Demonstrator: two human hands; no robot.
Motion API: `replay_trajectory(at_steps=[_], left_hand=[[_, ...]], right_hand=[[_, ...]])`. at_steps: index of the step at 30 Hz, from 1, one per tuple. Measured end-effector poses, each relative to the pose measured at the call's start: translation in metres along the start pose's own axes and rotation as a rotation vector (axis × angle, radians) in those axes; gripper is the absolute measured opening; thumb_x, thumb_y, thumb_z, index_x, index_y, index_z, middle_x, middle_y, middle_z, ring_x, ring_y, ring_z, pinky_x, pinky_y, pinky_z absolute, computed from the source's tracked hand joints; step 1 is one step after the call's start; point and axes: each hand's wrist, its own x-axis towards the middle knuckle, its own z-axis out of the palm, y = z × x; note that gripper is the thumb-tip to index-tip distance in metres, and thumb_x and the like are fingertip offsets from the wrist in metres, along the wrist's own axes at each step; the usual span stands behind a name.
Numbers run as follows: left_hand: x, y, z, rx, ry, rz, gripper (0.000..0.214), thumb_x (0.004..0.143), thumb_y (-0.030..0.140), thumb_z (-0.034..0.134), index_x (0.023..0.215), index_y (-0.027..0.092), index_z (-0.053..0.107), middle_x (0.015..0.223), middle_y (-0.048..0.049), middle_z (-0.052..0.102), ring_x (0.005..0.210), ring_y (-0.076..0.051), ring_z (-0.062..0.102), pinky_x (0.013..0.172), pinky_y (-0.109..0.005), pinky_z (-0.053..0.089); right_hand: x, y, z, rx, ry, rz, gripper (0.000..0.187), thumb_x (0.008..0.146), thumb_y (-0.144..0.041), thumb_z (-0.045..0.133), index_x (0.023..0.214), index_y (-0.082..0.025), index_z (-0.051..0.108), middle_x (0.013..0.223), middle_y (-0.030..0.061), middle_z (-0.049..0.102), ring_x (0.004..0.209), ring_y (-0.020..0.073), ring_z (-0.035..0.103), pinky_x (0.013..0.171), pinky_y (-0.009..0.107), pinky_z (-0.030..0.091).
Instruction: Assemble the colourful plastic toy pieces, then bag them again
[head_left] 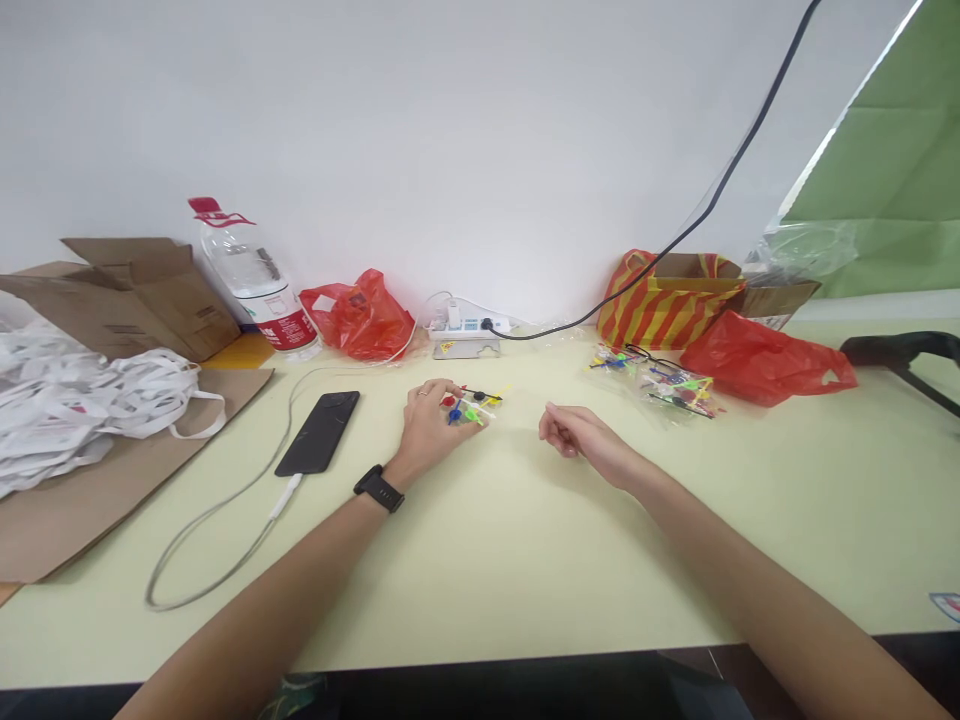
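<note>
Several small plastic pieces (pixel 474 410) in red, blue, green, yellow, white and black lie in a small heap at the middle of the table. My left hand (pixel 433 420), with a black watch on its wrist, rests beside the heap. Its thumb and fingers are apart and curve around the left side of the pieces, close to or touching them. My right hand (pixel 574 435) is held over the table to the right of the heap, fingers curled in and closed. Whether anything small is inside it is hidden.
Clear bags of similar colourful pieces (pixel 667 385) lie at the right, near a red plastic bag (pixel 765 360) and a striped bag (pixel 637 310). A power strip (pixel 469 328) sits by the wall. A charging phone (pixel 318 432), bottle (pixel 259 285) and white straps (pixel 97 400) are left.
</note>
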Motion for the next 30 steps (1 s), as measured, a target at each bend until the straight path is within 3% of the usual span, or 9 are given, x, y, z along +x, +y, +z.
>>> replay_trajectory(at_steps=[3, 6, 10, 15, 19, 22, 26, 30], left_hand=[[-0.002, 0.0, 0.0, 0.026, -0.162, 0.04, 0.086, 0.063, 0.058, 0.089, 0.137, 0.027, 0.06, 0.144, -0.0126, 0.059, 0.138, -0.038, 0.048, 0.113, -0.052, 0.036], [-0.004, 0.001, -0.001, 0.022, -0.281, 0.087, 0.091, 0.068, 0.064, 0.084, 0.146, 0.027, 0.055, 0.153, -0.0145, 0.052, 0.148, -0.039, 0.038, 0.118, -0.053, 0.032], [-0.006, 0.004, -0.001, -0.021, -0.315, 0.14, 0.073, 0.078, 0.061, 0.078, 0.14, 0.028, 0.06, 0.153, -0.0118, 0.053, 0.143, -0.035, 0.046, 0.119, -0.051, 0.034], [-0.009, 0.016, -0.002, -0.202, -0.364, 0.226, 0.03, 0.09, 0.047, 0.07, 0.112, 0.027, 0.075, 0.134, -0.0101, 0.066, 0.128, -0.03, 0.059, 0.113, -0.047, 0.044], [-0.014, 0.031, -0.005, -0.374, -0.472, 0.266, 0.028, 0.09, 0.042, 0.071, 0.114, 0.029, 0.075, 0.13, -0.0104, 0.069, 0.124, -0.028, 0.062, 0.109, -0.046, 0.048], [-0.019, 0.041, -0.009, -0.458, -0.591, 0.305, 0.052, 0.081, 0.043, 0.082, 0.13, 0.031, 0.068, 0.134, -0.0098, 0.068, 0.124, -0.029, 0.063, 0.109, -0.046, 0.049], [-0.023, 0.048, -0.012, -0.46, -0.621, 0.34, 0.093, 0.063, 0.044, 0.095, 0.146, 0.033, 0.056, 0.146, -0.0106, 0.06, 0.134, -0.034, 0.056, 0.114, -0.05, 0.046], [-0.021, 0.044, -0.009, -0.388, -0.513, 0.263, 0.085, 0.073, 0.046, 0.088, 0.149, 0.031, 0.053, 0.149, -0.0123, 0.056, 0.141, -0.035, 0.049, 0.118, -0.052, 0.042]], right_hand=[[0.0, 0.01, 0.003, -0.385, 0.096, -0.138, 0.037, 0.1, -0.051, 0.05, 0.086, -0.02, 0.063, 0.072, 0.0001, 0.052, 0.067, 0.0162, 0.046, 0.063, 0.03, 0.035], [-0.002, 0.017, 0.008, -0.743, 0.112, -0.344, 0.016, 0.095, -0.035, 0.059, 0.104, -0.022, 0.064, 0.094, 0.006, 0.064, 0.088, 0.0228, 0.057, 0.08, 0.036, 0.044], [-0.004, 0.021, 0.013, -0.857, 0.049, -0.429, 0.035, 0.095, -0.027, 0.06, 0.129, -0.024, 0.057, 0.117, 0.0111, 0.064, 0.105, 0.0282, 0.059, 0.094, 0.043, 0.048], [-0.005, 0.021, 0.015, -0.861, 0.085, -0.431, 0.055, 0.095, -0.028, 0.06, 0.147, -0.027, 0.043, 0.133, 0.0128, 0.058, 0.122, 0.0321, 0.054, 0.105, 0.049, 0.046], [-0.003, 0.025, 0.01, -0.879, 0.104, -0.439, 0.071, 0.096, -0.035, 0.061, 0.159, -0.03, 0.029, 0.15, 0.0137, 0.048, 0.136, 0.0341, 0.047, 0.112, 0.052, 0.043], [-0.002, 0.028, 0.007, -0.906, 0.069, -0.449, 0.072, 0.096, -0.043, 0.063, 0.159, -0.031, 0.032, 0.157, 0.0136, 0.043, 0.143, 0.0342, 0.041, 0.115, 0.053, 0.04], [0.0, 0.026, 0.006, -0.885, 0.008, -0.461, 0.046, 0.096, -0.04, 0.064, 0.14, -0.028, 0.057, 0.141, 0.0116, 0.06, 0.133, 0.0321, 0.052, 0.11, 0.05, 0.043], [0.003, 0.021, 0.006, -0.838, 0.018, -0.473, 0.026, 0.097, -0.032, 0.06, 0.121, -0.025, 0.068, 0.12, 0.0108, 0.072, 0.114, 0.0296, 0.063, 0.099, 0.047, 0.049]])
